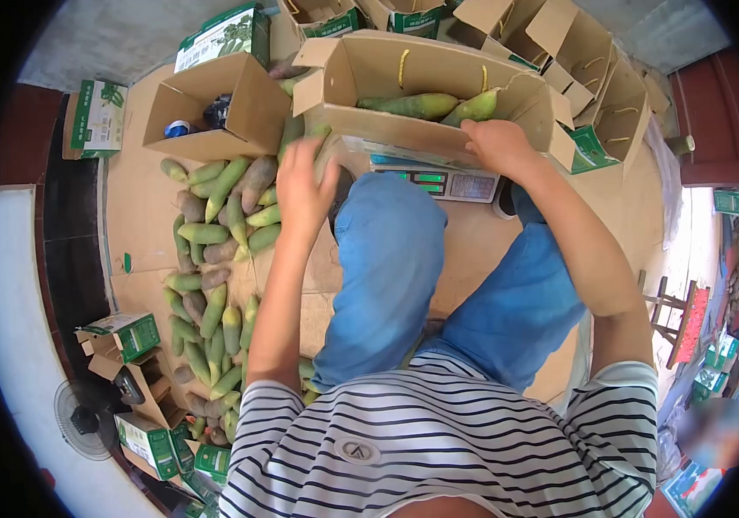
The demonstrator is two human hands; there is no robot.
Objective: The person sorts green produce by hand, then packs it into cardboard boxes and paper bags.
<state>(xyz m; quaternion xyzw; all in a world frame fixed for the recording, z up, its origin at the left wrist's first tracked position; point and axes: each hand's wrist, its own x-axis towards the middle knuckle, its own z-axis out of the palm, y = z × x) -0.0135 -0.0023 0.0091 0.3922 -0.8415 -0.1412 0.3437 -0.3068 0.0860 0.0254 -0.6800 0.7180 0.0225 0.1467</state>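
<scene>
An open cardboard box (369,78) sits on a digital scale (438,181) in front of my knees, with two green mangoes (412,105) lying inside. My right hand (494,142) rests on the box's near wall, fingers curled over the rim beside a mango (475,107). My left hand (304,186) is raised at the box's near left corner, fingers spread, close to a green mango (293,129); whether it grips anything I cannot tell. A long heap of green and purplish mangoes (214,259) lies on the cardboard floor sheet to my left.
Another open carton (214,104) holding dark items stands at the far left. Several empty cartons (585,60) are stacked at the back right. Printed green-and-white boxes (127,337) and a small fan (84,420) are at the near left. A blurred person is at the lower right.
</scene>
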